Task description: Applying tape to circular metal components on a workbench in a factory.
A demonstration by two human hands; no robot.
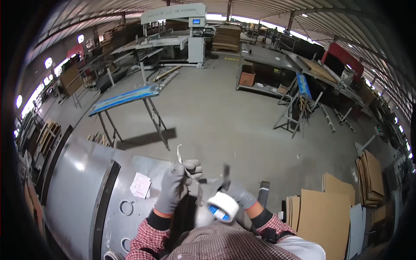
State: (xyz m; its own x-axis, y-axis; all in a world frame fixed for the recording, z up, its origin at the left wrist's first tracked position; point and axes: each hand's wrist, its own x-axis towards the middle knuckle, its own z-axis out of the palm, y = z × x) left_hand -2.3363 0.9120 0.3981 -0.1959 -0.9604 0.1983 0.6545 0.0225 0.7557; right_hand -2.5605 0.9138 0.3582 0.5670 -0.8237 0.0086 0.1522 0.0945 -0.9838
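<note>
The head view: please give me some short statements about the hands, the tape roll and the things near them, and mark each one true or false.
1. Both hands wear grey gloves. True: the left hand and the right hand are gloved.
2. The tape roll lies on the floor. False: it is at the right hand, by the wrist.
3. The left hand pinches a thin strip. True.
4. The folding table has a red top. False: its top is blue.
5. Cardboard sheets stand at the right. True.

White paper label [141, 185] on grey machine; small blue screen [196, 21], perhaps, far off.
</note>
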